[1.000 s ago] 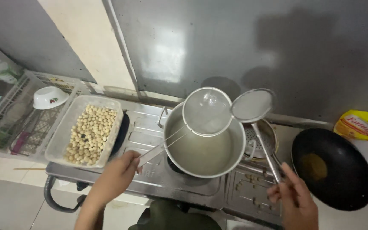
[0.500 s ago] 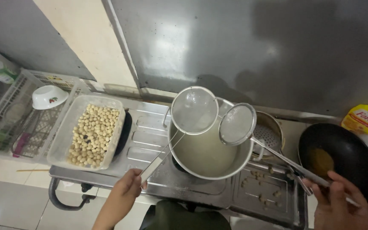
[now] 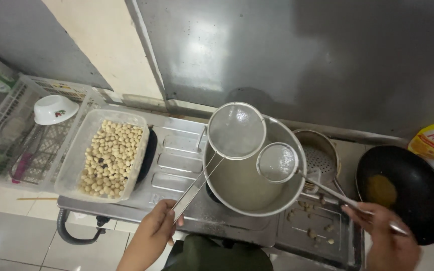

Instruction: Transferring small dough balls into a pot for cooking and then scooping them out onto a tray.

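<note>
- The large mesh skimmer (image 3: 236, 130) sits over the far-left rim of the big steel pot (image 3: 297, 195), its basket held level and empty as far as the view shows; its long flat handle runs down to the left hand (image 3: 152, 236), whose fingers are wrapped closed around the handle's end.
- The small mesh skimmer (image 3: 277, 162) hangs over the pot's right half, just above the pale cloudy liquid. Its thin handle leads to the right hand (image 3: 389, 241), fingers closed around it.
- The two baskets are near each other, apparently just apart; a bump between them could splash hot liquid onto the stove top (image 3: 177, 150).
- Both hands grip far from the baskets, so a loaded basket could tip and spill back into the pot.
- Just right of the pot stands a smaller perforated steel strainer (image 3: 322, 155), and beyond it a black wok (image 3: 418, 200) with a pool of oil; drips of water carried there would likely spit.
- Left of the stove, a clear plastic tub (image 3: 71, 170) of pale round balls rests partly over a burner, which looks risky if that burner were lit.
- A white bowl (image 3: 55, 109) lies in a wire rack (image 3: 6, 125) further left.
</note>
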